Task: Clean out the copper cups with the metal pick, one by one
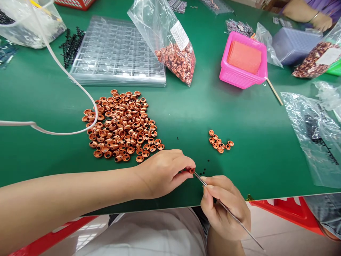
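Note:
Between the thumb and fingertips of my left hand (167,172) is a small copper-coloured cup (191,171). My right hand (226,206) grips a thin metal rod (234,217) like a pen, and its tip meets that cup. A large pile of copper cups (122,124) lies on the green table (186,117) beyond my left forearm. Farther right, a small group of the same cups (218,143) lies beyond my right hand. Several tiny black bits (204,173) are scattered near my fingertips.
Stacked clear trays (114,53), a bag of copper cups (178,60) and a pink basket (243,76) stand farther back. A white cable (64,133) loops at left. Plastic bags (314,142) lie at right. Another person's hand (321,22) rests at the upper right.

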`<state>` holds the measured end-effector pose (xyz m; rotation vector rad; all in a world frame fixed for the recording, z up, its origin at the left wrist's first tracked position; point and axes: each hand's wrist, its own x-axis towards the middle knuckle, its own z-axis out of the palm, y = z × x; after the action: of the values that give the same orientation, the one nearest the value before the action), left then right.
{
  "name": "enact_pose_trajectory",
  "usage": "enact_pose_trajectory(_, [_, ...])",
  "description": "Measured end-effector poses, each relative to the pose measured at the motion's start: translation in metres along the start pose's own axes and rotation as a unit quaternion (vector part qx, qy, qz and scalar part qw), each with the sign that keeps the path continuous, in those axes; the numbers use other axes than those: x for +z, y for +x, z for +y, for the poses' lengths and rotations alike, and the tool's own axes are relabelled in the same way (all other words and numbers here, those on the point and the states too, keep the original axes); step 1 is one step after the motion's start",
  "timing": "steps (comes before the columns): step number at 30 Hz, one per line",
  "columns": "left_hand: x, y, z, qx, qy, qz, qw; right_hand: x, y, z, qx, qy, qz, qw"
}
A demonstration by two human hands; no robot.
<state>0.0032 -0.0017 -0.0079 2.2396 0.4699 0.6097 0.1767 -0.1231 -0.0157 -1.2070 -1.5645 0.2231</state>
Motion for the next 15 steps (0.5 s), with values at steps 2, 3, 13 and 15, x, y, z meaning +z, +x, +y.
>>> enact_pose_trajectory(2, [-0.0009, 0.0010, 0.0003, 0.001, 0.004, -0.004, 1.000, 0.0003, 0.0009, -0.0001, -0.003, -0.010, 0.002, 1.000])
enact_pose_trajectory(3, [-0.0013, 0.0015, 0.0004, 0.001, 0.006, -0.006, 1.000, 0.0004, 0.0013, 0.0000, -0.003, -0.014, 0.001, 1.000])
enact_pose_trajectory(13, [-0.0002, 0.0006, 0.0000, 0.006, -0.004, 0.010, 1.000, 0.0007, 0.0016, 0.0006, -0.001, 0.002, 0.000, 1.000])
enact_pose_trajectory(15, [-0.0003, 0.0005, -0.0001, 0.005, -0.001, 0.011, 1.000, 0.0004, 0.0016, 0.0005, 0.000, 0.010, -0.002, 1.000])
